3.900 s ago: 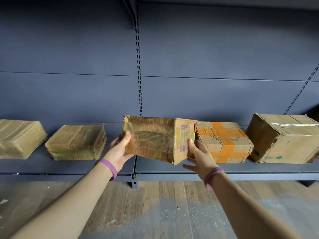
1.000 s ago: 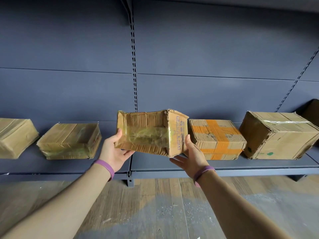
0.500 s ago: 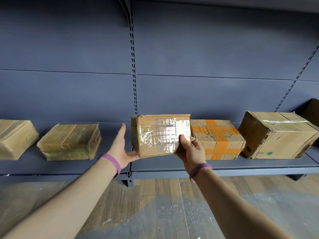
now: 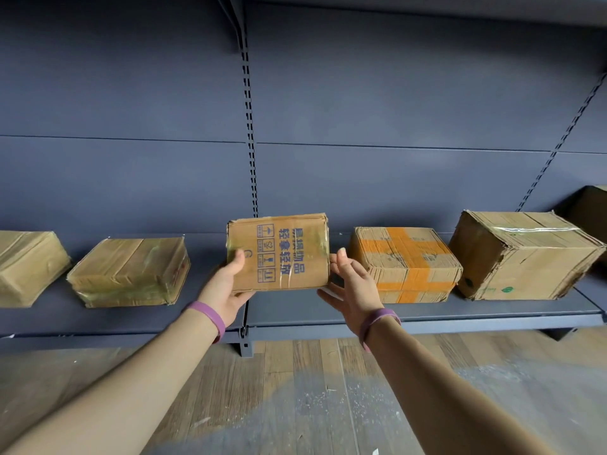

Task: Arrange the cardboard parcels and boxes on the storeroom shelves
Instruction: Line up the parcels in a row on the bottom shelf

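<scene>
Cardboard box point(image 4: 279, 252), tape-wrapped, blue characters and handling symbols printed sideways, hangs above the shelf point(image 4: 295, 311); left hand point(image 4: 223, 290) grips its lower corner, right hand point(image 4: 353, 285) spread open beside its right edge

Matt grey metal shelf point(image 4: 328, 315); above it, a creased cardboard box point(image 4: 279, 254) (glossy tape over print); scuffed wooden floor point(image 4: 295, 389) below it

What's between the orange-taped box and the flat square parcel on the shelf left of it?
In the head view, a printed box, gripped by the left hand, with the right hand open beside its right edge.
</scene>
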Available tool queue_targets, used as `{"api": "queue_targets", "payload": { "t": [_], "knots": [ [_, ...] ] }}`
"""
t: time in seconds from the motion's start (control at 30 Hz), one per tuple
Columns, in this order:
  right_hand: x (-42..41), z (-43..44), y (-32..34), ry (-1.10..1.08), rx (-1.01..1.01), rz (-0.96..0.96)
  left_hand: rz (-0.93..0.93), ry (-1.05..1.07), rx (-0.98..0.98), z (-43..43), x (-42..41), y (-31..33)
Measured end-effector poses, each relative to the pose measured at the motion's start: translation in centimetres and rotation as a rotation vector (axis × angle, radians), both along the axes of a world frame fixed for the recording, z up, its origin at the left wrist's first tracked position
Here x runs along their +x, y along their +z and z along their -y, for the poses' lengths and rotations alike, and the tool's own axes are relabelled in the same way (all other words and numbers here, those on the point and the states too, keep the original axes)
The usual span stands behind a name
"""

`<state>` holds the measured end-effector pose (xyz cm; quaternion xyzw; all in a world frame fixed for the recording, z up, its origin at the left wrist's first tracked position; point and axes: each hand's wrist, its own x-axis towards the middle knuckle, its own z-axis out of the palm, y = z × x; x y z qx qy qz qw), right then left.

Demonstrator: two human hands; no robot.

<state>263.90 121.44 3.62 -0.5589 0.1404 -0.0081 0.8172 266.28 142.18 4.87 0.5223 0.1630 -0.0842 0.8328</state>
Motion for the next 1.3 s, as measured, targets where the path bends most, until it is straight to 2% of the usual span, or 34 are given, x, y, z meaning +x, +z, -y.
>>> {"api": "queue_targets", "payload": {
  "t": [0.2, 0.3, 0.4, 0.57, 0.67, 0.83, 0.97, 1.1, 1.2, 1.3],
  "knots": [
    [0.6, 0.6, -0.3, -0.132, -0.088, -0.097, 0.019, 0.074, -0.134, -1.2, -0.3, 0.4],
    [0.6, 1.4, -0.6, -0.128, -0.019, -0.107, 0.019, 0.09, -0.214, -1.7, -0.3, 0.3],
    [0.4, 2.0, -0.7, -0.056, 0.058, -0.07, 0.016, 0.048, -0.215, -1.9, -0.5, 0.5],
    [0.0, 2.0, -0.5, -0.061, 0.143, -0.019, -0.029, -0.054, -0.082, -1.8, -0.7, 0.7],
    [-0.2, 2.2, -0.7, -0.112, 0.052, 0.032, -0.076, -0.097, -0.023, -1.4, -0.6, 1.2],
    [-0.4, 1.7, -0.7, -0.202, -0.069, 0.105, -0.245, -0.093, 0.318, -0.5, -0.2, 1.5],
    [-0.6, 1.5, -0.6, -0.224, -0.068, 0.113, -0.208, 0.02, 0.348, -1.1, 1.6, 1.7],
    [-0.6, 1.3, -0.7, -0.185, -0.114, 0.116, -0.23, -0.098, 0.337, -1.4, 2.1, 3.0],
    [-0.6, 1.1, -0.8, -0.11, -0.217, 0.142, -0.23, -0.216, 0.416, -1.3, 1.2, 3.4],
    [-0.4, 1.0, -0.7, -0.032, -0.328, 0.18, -0.177, -0.195, 0.462, -1.4, 1.0, 2.5]
  ]
}}
